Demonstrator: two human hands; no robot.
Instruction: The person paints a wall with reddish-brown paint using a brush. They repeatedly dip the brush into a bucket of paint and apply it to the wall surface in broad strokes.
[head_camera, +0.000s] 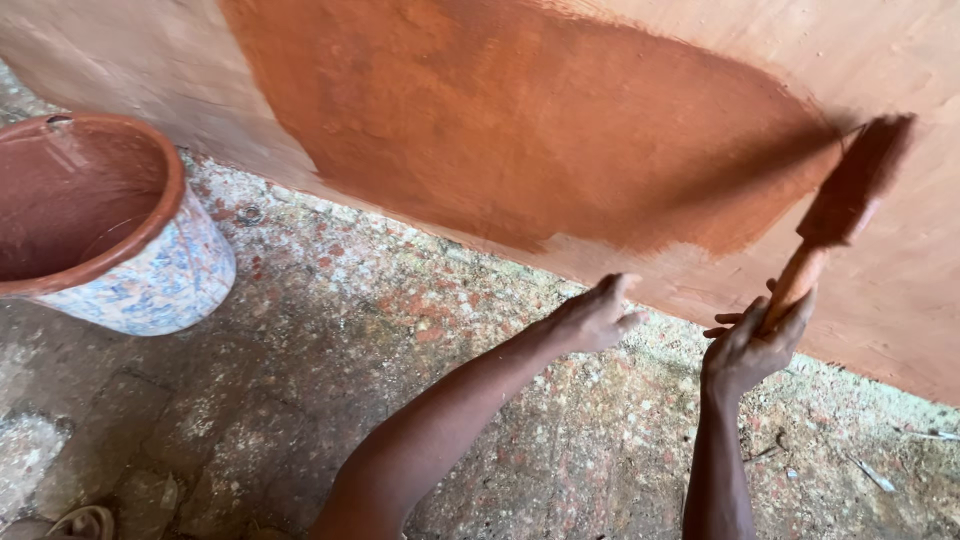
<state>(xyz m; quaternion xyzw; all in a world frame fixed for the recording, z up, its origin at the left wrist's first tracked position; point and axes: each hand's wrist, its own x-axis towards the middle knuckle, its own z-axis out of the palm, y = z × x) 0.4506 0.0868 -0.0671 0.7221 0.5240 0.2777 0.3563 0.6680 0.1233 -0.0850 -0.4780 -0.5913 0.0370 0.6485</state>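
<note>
The right hand (752, 345) has its grip closed round the lower end of a paintbrush's wooden handle, fingers wrapped tight, and the paintbrush (838, 215) angles up and to the right from there, its broad head blurred and loaded with reddish-brown paint, pressed against the wall (900, 60). The bristles sit right at the right-hand edge of the wet painted patch (520, 120), a wide rust-coloured area spread across the pale plaster, with thin streaks trailing off where colour meets bare surface. The left hand (592, 318) holds nothing: it hangs loosely curled, fingers partly bent, just in front of the unpainted strip at the foot of the wall and just beside the right hand, not touching the brush; whether the fingertips rest on the wall cannot be told from this angle. Both forearms reach up from the bottom of the view. Over at the far left, well apart from the hands, a bucket (175, 280) stands on the floor (330, 330), its outside mottled blue and white, its rim and inside coated reddish-brown. The floor is rough and speckled, flecked with paint.
</note>
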